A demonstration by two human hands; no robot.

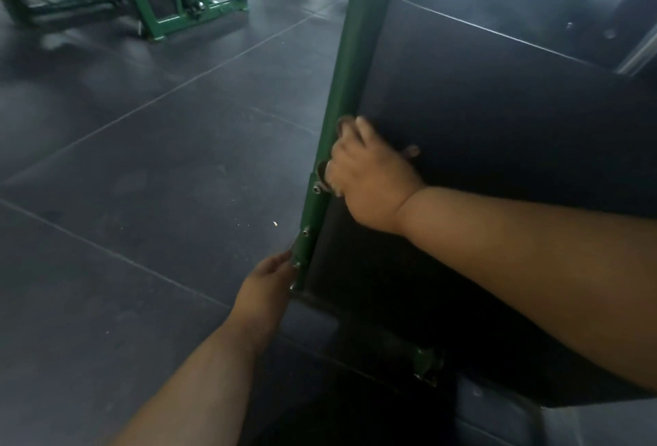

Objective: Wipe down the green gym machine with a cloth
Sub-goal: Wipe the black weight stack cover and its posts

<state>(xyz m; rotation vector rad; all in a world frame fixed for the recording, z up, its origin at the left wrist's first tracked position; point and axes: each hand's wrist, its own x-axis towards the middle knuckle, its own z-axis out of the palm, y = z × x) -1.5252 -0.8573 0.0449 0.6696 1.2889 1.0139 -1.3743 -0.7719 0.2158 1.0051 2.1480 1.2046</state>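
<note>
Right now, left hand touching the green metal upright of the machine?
Touching. The head view shows the left hand with fingertips against the lower, bolted end of the green metal upright, no gap visible.

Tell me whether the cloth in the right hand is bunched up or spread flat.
Bunched. Only small dark bits of cloth show around the gripping right hand on the green bar.
</note>
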